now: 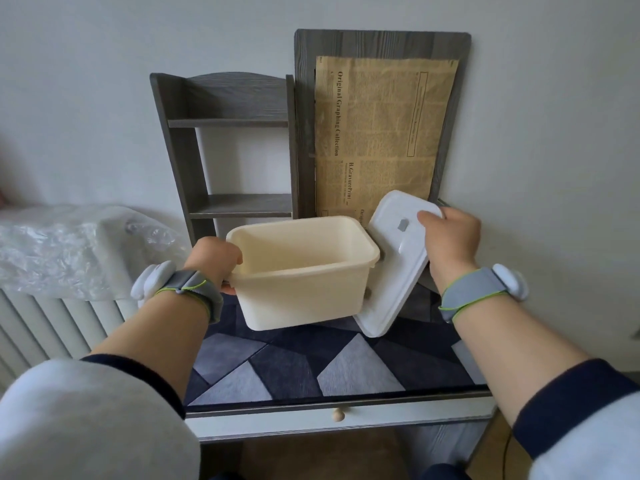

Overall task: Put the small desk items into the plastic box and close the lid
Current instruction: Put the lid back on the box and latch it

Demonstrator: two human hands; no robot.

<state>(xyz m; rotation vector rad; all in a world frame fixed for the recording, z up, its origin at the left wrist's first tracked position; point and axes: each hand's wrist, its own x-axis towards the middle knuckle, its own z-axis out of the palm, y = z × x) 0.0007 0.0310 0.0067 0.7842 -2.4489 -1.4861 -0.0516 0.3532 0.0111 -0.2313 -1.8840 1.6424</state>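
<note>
Box: the cream rectangular plastic box (304, 271) is held in the air above the desk, a little tilted, with its opening toward the person. Inside I see only bare walls.
Lid: the white plastic lid with rounded corners (394, 268) is off the box and stands almost upright, leaning just beside the right wall of the box. If it touches that wall, I cannot tell. It has a small grey tab near its upper part.
Left hand: the left hand (214, 261) grips the left rim of the box, fingers closed around the edge.
Right hand: the right hand (450, 237) holds the upper edge of the lid, fingers wrapped on it.
Wrists: each wrist carries a grey band with green edging and a white round device.
Desk: the white desk with one drawer and a small wooden knob (346, 415) is covered by a dark blue mat with grey triangle shapes (294, 368).
Behind: a grey wooden small shelf (228, 140) stands at the wall, and beside it a grey board with a brown old-style newspaper sheet (381, 133).
Left side: crumpled clear plastic film (69, 244) lies on a white radiator (52, 327).
</note>
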